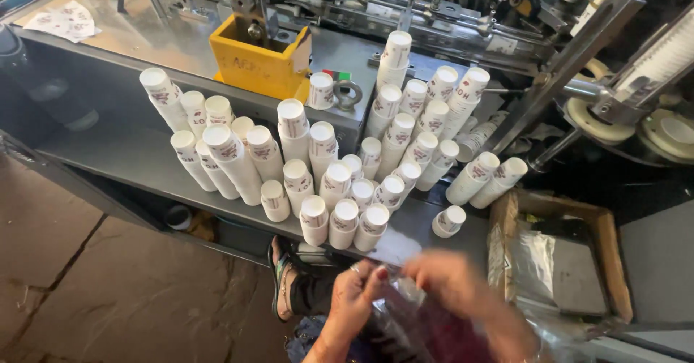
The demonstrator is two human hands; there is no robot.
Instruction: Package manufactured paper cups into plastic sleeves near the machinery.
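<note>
Clear plastic bag (416, 312) between blurred left hand (354, 301) and right hand (463, 294).

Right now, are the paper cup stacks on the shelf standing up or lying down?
Standing up, upside down: the paper cup stacks rest on the metal shelf with flat bottoms facing up. Several lean.

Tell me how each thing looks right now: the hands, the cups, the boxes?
left hand: pinching the clear plastic bag.
right hand: blurred, gripping the same bag.
clear plastic bag: crumpled, held between both hands.
paper cup stacks: upside down, many leaning, crowded on the metal shelf.
cardboard box: open, plastic-lined.
yellow box: open on top.
</note>
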